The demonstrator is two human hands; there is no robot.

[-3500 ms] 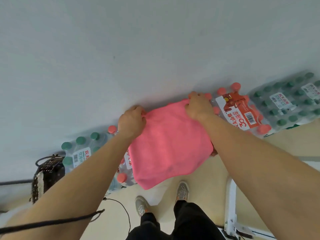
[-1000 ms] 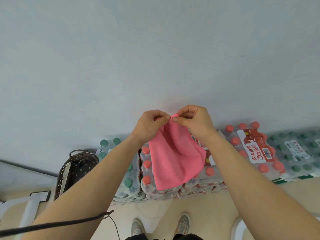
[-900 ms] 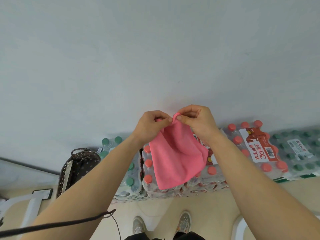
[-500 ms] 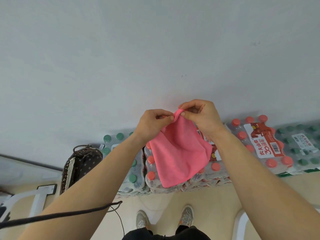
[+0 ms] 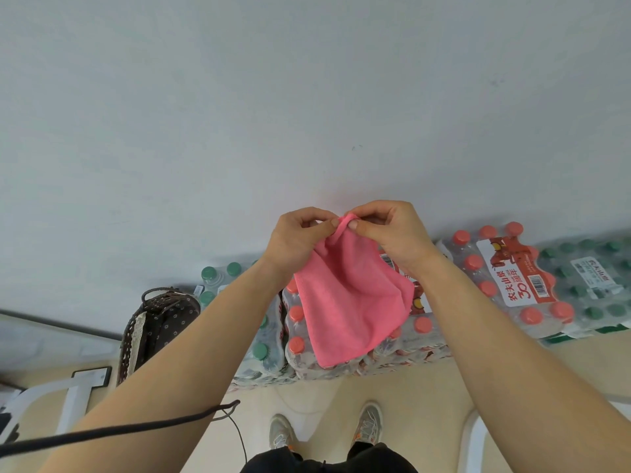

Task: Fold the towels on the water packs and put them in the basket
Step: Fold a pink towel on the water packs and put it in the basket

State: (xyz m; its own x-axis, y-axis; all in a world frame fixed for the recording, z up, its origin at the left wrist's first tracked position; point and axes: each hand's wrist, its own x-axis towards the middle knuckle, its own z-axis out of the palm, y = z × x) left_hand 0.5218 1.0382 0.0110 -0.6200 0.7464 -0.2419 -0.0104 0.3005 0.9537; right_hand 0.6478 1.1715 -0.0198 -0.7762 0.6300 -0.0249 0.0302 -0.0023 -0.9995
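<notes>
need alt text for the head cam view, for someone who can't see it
Seen from above, a person's left hand and right hand pinch the top edge of a pink towel, which hangs in front of shrink-wrapped water packs with red and green caps along a pale wall. A dark woven basket sits on the floor to the left, and the person's shoes show below.

Both hands held up together, pinching one corner
The left hand (image 5: 297, 240) and right hand (image 5: 392, 233) meet with thumbs almost touching and fingers curled, each pinching the top corner of the pink towel (image 5: 351, 295); the bare left forearm (image 5: 191, 356) and right forearm (image 5: 512, 353) rise from the lower corners of the view and converge
</notes>
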